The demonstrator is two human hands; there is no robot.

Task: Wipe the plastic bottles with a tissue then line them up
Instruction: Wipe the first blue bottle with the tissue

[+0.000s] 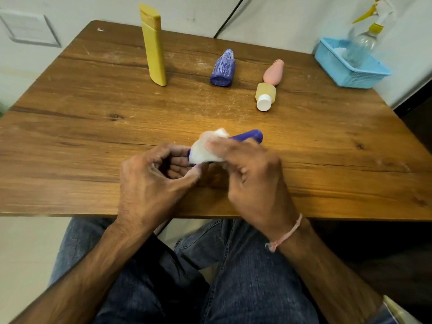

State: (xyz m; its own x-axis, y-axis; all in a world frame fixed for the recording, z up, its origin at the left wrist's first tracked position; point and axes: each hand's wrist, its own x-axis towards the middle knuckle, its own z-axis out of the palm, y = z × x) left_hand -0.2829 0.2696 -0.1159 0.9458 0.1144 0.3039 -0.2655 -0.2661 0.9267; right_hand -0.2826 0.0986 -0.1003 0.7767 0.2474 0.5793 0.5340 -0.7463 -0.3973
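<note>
My left hand (154,181) grips one end of a dark blue bottle (247,136) held just above the wooden table (70,136). My right hand (252,174) presses a crumpled white tissue (205,148) around the bottle's middle, hiding most of it. Further back, a tall yellow bottle (154,45) stands upright. A purple patterned bottle (223,69) lies on its side, as do a pink bottle (274,72) and a small amber bottle with a white cap (265,95).
A light blue plastic basket (350,71) sits at the far right corner with a clear spray bottle (364,43) in it. A black cable (230,16) runs down the wall behind the table. My jeans-clad legs are under the near table edge.
</note>
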